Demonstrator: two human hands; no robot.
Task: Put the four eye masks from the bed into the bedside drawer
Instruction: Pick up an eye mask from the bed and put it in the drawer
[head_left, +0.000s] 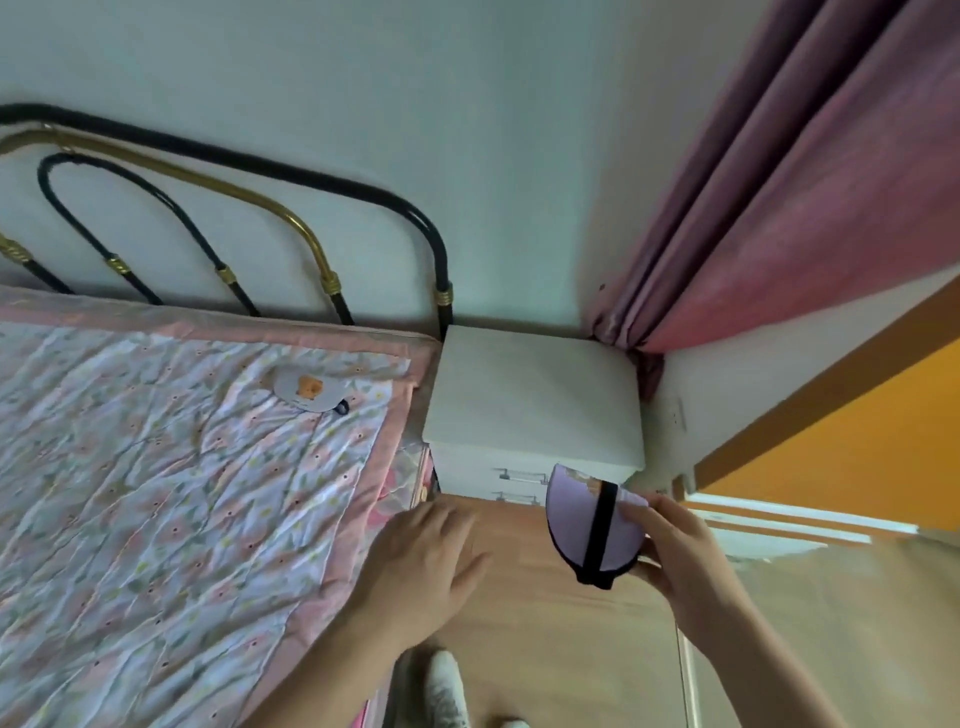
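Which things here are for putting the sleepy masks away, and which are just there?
For the job: purple eye mask in right hand; left hand; eye mask on the bed; bedside drawers.
Just there: curtain, headboard, quilt.

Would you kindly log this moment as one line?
right hand: holds lilac eye mask | left hand: open, empty | one eye mask on bed | drawers closed

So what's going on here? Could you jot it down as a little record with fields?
right hand: holds a lilac eye mask with a black strap, in front of the bedside cabinet
left hand: open, holds nothing
bed: one more eye mask lies on the quilt
drawers: both look shut
other masks: not in view
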